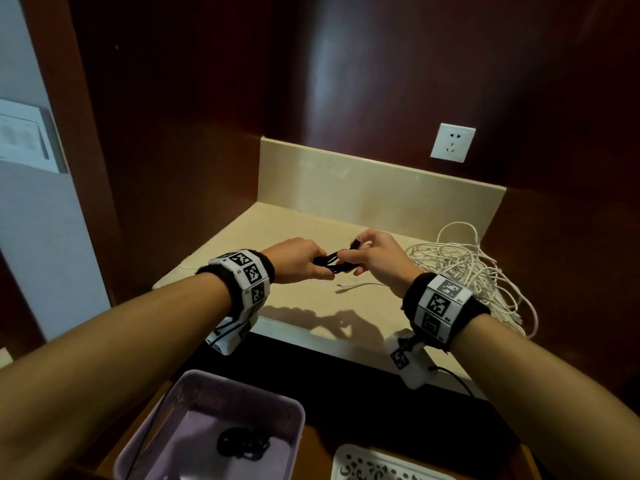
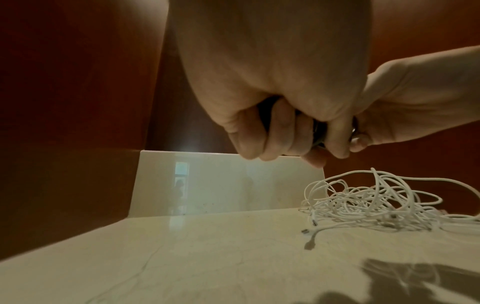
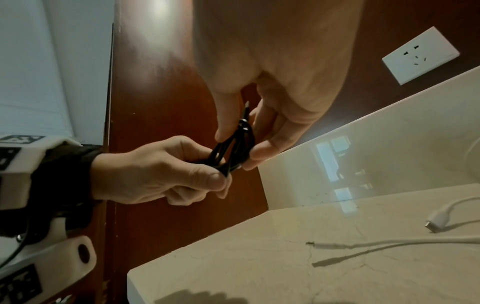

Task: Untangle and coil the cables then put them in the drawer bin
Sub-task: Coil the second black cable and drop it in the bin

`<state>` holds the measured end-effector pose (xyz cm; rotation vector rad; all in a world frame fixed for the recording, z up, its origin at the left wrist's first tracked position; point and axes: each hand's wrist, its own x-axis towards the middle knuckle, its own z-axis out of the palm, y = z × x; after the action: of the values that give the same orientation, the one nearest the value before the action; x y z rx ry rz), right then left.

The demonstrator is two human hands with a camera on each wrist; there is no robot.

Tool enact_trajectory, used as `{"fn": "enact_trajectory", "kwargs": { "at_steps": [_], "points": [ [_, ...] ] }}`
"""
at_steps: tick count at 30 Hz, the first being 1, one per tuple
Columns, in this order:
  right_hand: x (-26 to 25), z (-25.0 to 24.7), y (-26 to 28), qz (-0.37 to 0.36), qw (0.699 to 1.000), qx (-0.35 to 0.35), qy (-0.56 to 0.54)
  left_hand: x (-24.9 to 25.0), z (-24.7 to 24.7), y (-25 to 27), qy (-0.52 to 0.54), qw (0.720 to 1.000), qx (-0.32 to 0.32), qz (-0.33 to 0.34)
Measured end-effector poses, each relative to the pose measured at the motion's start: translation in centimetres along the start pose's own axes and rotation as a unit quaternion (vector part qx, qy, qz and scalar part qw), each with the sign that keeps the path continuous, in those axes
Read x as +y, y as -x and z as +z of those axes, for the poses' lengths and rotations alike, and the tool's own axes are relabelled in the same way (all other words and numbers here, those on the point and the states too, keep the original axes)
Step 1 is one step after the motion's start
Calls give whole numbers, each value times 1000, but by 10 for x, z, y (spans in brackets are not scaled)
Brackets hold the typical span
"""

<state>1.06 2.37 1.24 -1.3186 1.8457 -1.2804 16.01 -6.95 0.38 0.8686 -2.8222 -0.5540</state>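
Together, left hand (image 1: 299, 259) and right hand (image 1: 375, 259) are gripping a glossy black cable bundle (image 1: 334, 263) beside tangled white cables (image 1: 464, 268).

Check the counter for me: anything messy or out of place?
Yes: the white cables lie in a tangled heap at the counter's right end. The left hand and right hand hold the black cable.

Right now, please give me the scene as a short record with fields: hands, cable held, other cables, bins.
left hand: grips one end of the black cable bundle
right hand: pinches the other end, near its plug
black cable: folded in loops, held above the counter
white cables: tangled pile on the counter, at the right
purple bin: below the counter, one coiled black cable inside
white bin: partly in view, contents unclear
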Motion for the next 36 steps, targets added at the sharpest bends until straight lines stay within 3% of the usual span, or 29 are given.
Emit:
{"fn": "enact_trajectory", "kwargs": {
  "at_steps": [8, 14, 19, 21, 26, 36],
  "points": [
    [0, -10, 7, 9, 998, 20, -51, -3, -3, 11, 42, 996, 72, 23],
    [8, -8, 18, 9, 1000, -8, -21, 3, 3, 18, 10, 999, 26, 28],
    [13, -6, 30, -8, 994, -6, 108, 1, 4, 25, -7, 1000, -8, 26],
    [13, -3, 36, -31, 979, -2, 199, -1, 3, 27, -11, 999, -25, 29],
    [9, 12, 45, -96, 911, -16, 401, -10, -1, 45, 3, 998, -56, 40],
    [-14, 59, 76, -117, 863, -92, 483, -45, -3, 97, 146, 988, -43, 36]
  ]
}}
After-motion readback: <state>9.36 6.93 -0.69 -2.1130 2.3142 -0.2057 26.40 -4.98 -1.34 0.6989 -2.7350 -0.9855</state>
